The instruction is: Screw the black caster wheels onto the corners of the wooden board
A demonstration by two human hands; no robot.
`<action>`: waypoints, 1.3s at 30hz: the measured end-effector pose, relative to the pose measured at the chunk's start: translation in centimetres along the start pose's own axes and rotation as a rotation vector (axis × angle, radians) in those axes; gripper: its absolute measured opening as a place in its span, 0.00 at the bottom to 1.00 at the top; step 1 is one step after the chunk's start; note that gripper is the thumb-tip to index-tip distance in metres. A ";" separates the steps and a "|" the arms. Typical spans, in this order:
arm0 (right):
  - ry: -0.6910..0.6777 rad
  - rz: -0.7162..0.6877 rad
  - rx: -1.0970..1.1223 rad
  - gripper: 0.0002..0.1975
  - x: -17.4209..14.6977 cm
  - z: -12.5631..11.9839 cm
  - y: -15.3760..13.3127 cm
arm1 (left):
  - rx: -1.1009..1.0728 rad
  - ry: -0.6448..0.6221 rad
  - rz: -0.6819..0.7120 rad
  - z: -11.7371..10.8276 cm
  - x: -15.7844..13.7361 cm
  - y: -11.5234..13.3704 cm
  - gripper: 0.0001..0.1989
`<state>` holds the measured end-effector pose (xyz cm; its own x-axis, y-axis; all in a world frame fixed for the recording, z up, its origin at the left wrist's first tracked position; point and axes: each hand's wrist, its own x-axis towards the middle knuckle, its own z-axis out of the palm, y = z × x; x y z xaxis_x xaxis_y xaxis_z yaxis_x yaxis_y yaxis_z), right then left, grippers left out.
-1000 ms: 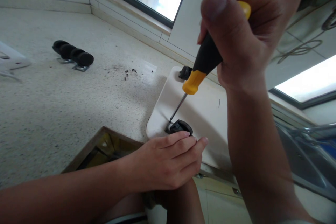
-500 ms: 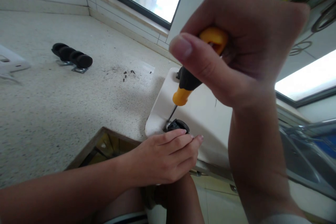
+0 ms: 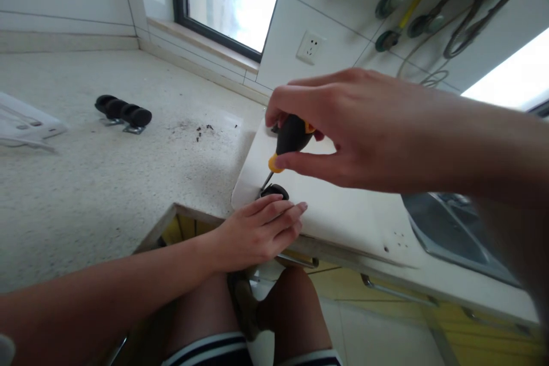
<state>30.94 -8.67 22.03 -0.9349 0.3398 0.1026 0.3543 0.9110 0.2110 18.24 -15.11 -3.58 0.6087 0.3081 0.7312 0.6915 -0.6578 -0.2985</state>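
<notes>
My right hand (image 3: 317, 126) grips the black-and-yellow handle of a screwdriver (image 3: 294, 136), thumb low near its yellow collar. The thin shaft slants down to the base of a black caster wheel (image 3: 277, 190) on the corner of a white board (image 3: 253, 177). My left hand (image 3: 270, 231) lies over the near side of that caster, fingers together and holding it against the board. The screw under the screwdriver's tip is too small to make out. Another dark part (image 3: 275, 128) shows at the board's far edge, mostly behind my right hand.
Black caster wheels with metal plates (image 3: 124, 113) stand on the speckled countertop (image 3: 128, 171), near dark crumbs (image 3: 203, 130). A white object (image 3: 30, 123) lies at far left. An open drawer (image 3: 184, 226) sits below the counter edge; a metal sink (image 3: 458, 234) is at right.
My right hand has come down and turned from upright to a sideways hold, gripping the screwdriver lower. The camera view has shifted; my left hand stays on the caster wheel.
</notes>
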 end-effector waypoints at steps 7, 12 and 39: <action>-0.021 0.039 0.050 0.16 -0.9 -0.2 0.7 | -0.011 0.000 0.003 0.0 -0.1 0.0 0.12; 0.064 0.124 -0.014 0.17 -1.7 0.1 0.4 | -0.003 0.002 0.000 0.0 -0.1 0.0 0.12; 0.008 0.147 -0.040 0.20 -1.6 0.3 0.2 | -0.015 -0.011 -0.005 0.0 -0.1 0.0 0.14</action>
<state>32.45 -8.94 21.61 -0.8726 0.4670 0.1430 0.4883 0.8414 0.2317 18.18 -15.15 -3.60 0.6098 0.3184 0.7258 0.6884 -0.6666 -0.2859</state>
